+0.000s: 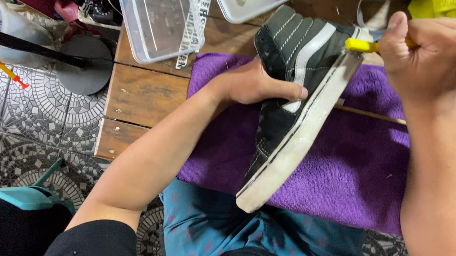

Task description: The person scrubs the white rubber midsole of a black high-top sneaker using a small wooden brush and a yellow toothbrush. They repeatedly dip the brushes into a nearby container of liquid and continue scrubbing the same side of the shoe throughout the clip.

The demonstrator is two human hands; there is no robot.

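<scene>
Shoe (289, 106) under left fingers (290, 90) (tilted)

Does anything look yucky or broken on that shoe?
The shoe's white sole edge looks grubby and grey all along. Nothing looks broken. The left hand holds the shoe on its side over the purple towel, and the right hand grips a yellow-handled tool against the sole.
</scene>
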